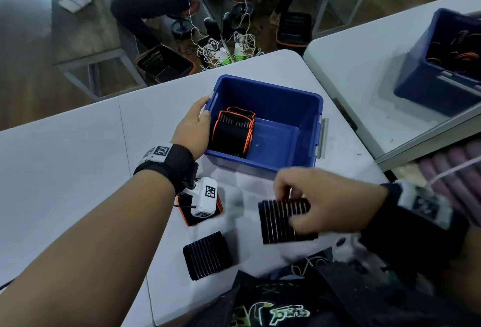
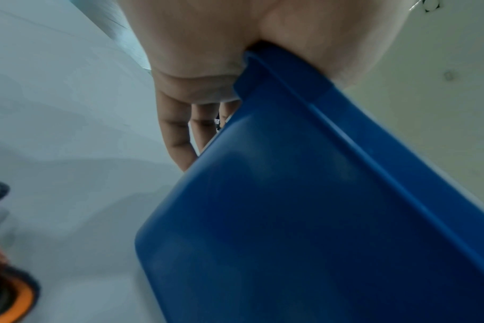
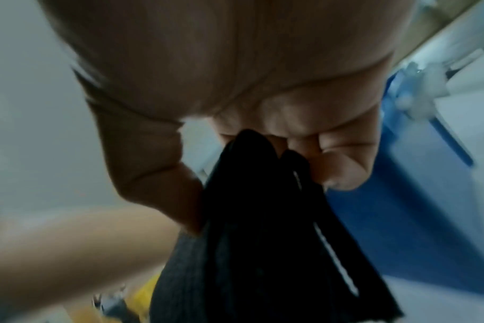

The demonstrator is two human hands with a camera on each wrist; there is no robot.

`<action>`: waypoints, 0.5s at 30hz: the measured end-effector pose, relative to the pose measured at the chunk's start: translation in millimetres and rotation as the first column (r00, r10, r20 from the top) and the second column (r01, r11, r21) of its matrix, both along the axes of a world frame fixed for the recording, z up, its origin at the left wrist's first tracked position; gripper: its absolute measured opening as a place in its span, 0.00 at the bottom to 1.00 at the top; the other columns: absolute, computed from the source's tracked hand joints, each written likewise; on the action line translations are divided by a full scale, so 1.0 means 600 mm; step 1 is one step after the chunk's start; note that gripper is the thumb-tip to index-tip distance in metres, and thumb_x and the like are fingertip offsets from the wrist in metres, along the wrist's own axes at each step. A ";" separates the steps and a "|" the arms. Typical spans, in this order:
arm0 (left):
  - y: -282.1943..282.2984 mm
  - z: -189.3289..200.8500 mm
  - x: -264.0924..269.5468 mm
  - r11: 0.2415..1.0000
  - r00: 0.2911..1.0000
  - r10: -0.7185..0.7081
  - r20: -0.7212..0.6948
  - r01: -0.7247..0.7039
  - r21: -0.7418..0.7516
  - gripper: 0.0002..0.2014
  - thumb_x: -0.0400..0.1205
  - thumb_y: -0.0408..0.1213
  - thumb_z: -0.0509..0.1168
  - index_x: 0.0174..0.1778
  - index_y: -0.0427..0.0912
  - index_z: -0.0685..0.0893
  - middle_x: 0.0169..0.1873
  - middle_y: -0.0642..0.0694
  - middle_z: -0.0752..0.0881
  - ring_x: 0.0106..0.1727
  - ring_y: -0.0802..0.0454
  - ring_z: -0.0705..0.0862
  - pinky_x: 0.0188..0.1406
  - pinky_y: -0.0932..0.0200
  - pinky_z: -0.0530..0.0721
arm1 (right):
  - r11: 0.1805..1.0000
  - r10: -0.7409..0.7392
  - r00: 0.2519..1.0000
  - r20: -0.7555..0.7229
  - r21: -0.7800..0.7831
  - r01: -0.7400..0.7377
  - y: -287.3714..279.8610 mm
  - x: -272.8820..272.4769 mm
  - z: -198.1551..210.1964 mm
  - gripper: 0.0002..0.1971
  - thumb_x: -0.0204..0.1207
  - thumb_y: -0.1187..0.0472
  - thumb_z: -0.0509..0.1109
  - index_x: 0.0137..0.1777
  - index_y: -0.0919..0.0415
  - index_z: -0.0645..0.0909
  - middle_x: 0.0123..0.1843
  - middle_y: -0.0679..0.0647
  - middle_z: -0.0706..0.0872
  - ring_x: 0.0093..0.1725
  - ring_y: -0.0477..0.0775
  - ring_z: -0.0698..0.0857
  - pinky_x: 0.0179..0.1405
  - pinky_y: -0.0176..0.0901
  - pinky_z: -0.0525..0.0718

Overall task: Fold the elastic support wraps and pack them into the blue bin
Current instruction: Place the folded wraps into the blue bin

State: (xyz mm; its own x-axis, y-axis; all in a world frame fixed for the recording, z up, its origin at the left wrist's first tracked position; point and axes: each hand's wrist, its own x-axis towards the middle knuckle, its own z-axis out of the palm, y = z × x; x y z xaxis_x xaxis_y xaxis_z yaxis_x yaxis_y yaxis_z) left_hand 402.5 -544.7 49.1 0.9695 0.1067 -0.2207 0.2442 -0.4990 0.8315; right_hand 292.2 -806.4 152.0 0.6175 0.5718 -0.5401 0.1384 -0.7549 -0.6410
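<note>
Head view, left hand (image 1: 194, 128) gripping blue bin (image 1: 270, 97) rim, right hand (image 1: 322, 199) pinching wrap (image 1: 278, 222)

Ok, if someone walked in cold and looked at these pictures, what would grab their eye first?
First the blue bin at the middle of the white table, with orange-edged black wraps stacked against its left wall. The left hand holds the bin's left rim. Nearer, the right hand pinches a ribbed black wrap just above the table, with another black wrap lying to its left.
</note>
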 end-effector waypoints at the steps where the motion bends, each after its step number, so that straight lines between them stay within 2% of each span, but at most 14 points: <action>1: 0.000 -0.001 0.000 1.000 1.000 -0.004 0.000 0.004 -0.003 0.22 0.88 0.46 0.50 0.78 0.64 0.72 0.63 0.50 0.86 0.58 0.50 0.85 0.60 0.51 0.82 | 0.998 -0.047 0.998 0.032 0.044 0.046 -0.006 0.015 0.028 0.18 0.69 0.62 0.77 0.54 0.46 0.76 0.47 0.42 0.82 0.44 0.43 0.84 0.42 0.35 0.85; 3: 0.000 0.000 -0.002 1.000 1.000 -0.005 -0.005 0.005 -0.003 0.22 0.88 0.46 0.50 0.79 0.63 0.71 0.64 0.48 0.86 0.58 0.49 0.85 0.60 0.50 0.83 | 0.992 -0.111 0.984 0.137 0.077 0.101 -0.013 0.057 0.070 0.22 0.67 0.63 0.77 0.59 0.46 0.78 0.47 0.42 0.82 0.44 0.45 0.82 0.43 0.37 0.83; 5: -0.002 0.002 -0.003 1.000 1.000 0.000 -0.005 0.000 0.001 0.22 0.88 0.46 0.50 0.79 0.62 0.71 0.66 0.47 0.85 0.61 0.47 0.84 0.65 0.47 0.82 | 0.995 -0.098 0.967 0.234 0.007 0.099 -0.008 0.114 0.090 0.20 0.67 0.63 0.77 0.58 0.47 0.81 0.47 0.44 0.84 0.43 0.45 0.83 0.45 0.40 0.83; 7: -0.003 0.003 -0.003 1.000 1.000 0.007 -0.008 -0.007 0.007 0.22 0.89 0.45 0.50 0.80 0.61 0.71 0.67 0.47 0.84 0.62 0.46 0.84 0.66 0.48 0.81 | 0.993 -0.052 0.960 0.274 -0.090 0.080 0.008 0.177 0.088 0.16 0.67 0.61 0.77 0.55 0.50 0.84 0.46 0.48 0.87 0.43 0.49 0.85 0.44 0.42 0.83; 10: -0.004 0.004 -0.004 1.000 1.000 0.010 -0.016 -0.010 0.002 0.22 0.89 0.45 0.50 0.80 0.62 0.71 0.64 0.47 0.85 0.60 0.45 0.84 0.63 0.49 0.81 | 0.954 0.019 0.962 0.272 -0.293 0.065 0.040 0.259 0.050 0.13 0.65 0.61 0.81 0.49 0.50 0.86 0.44 0.52 0.90 0.38 0.52 0.87 0.30 0.38 0.83; 12: -0.005 0.003 -0.004 1.000 1.000 0.013 -0.015 -0.012 0.005 0.22 0.89 0.44 0.50 0.80 0.61 0.70 0.65 0.46 0.85 0.60 0.45 0.84 0.62 0.50 0.80 | 0.886 0.087 0.974 0.210 -0.463 0.021 0.062 0.295 0.014 0.13 0.62 0.63 0.83 0.48 0.55 0.88 0.41 0.51 0.90 0.33 0.50 0.85 0.24 0.36 0.83; 13: -0.006 0.002 -0.003 1.000 1.000 0.015 -0.019 -0.015 0.008 0.22 0.89 0.44 0.50 0.80 0.61 0.70 0.65 0.46 0.85 0.60 0.45 0.84 0.63 0.50 0.80 | 0.855 0.112 0.978 0.173 -0.519 -0.006 0.069 0.310 -0.005 0.14 0.61 0.63 0.83 0.48 0.58 0.90 0.41 0.53 0.91 0.34 0.52 0.86 0.28 0.39 0.87; 15: -0.007 -0.001 -0.001 1.000 0.999 0.024 -0.033 -0.024 0.004 0.22 0.89 0.45 0.50 0.81 0.61 0.70 0.66 0.45 0.85 0.61 0.43 0.84 0.66 0.47 0.80 | 0.799 0.145 0.986 0.078 -0.597 -0.070 0.081 0.330 -0.042 0.15 0.58 0.65 0.84 0.47 0.61 0.92 0.46 0.59 0.94 0.42 0.58 0.90 0.45 0.53 0.92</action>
State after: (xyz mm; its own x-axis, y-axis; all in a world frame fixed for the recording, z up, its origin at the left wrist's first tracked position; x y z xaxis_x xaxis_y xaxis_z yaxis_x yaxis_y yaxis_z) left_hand 401.7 -548.8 48.4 0.9589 0.1307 -0.2518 0.2832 -0.4954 0.8212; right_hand 490.0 -757.6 126.9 0.6497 0.2317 -0.7241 0.2848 -0.9572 -0.0507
